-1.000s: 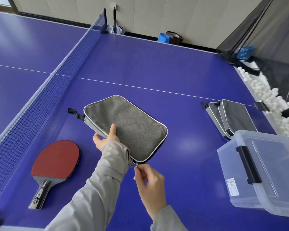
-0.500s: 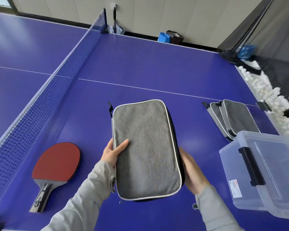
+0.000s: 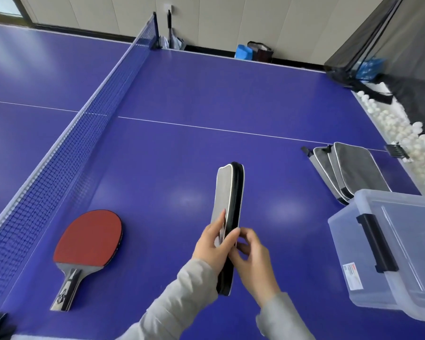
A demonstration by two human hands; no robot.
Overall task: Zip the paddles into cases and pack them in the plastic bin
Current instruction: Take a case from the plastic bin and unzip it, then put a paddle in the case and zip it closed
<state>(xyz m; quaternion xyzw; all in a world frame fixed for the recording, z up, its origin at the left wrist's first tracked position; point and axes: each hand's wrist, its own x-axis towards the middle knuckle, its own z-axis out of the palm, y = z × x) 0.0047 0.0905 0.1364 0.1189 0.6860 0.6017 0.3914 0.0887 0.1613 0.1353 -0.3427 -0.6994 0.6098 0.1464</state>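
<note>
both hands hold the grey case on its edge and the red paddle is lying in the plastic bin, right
Not in the plastic bin. The head view shows the red paddle lying on the table beside the net. The left hand and right hand hold the grey case on its edge.

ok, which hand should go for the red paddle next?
Likely left. The red paddle lies on the table on the left hand's side, by the net. The right hand pinches the gray case's edge on the side toward the plastic bin, so it would have to cross over.
</note>
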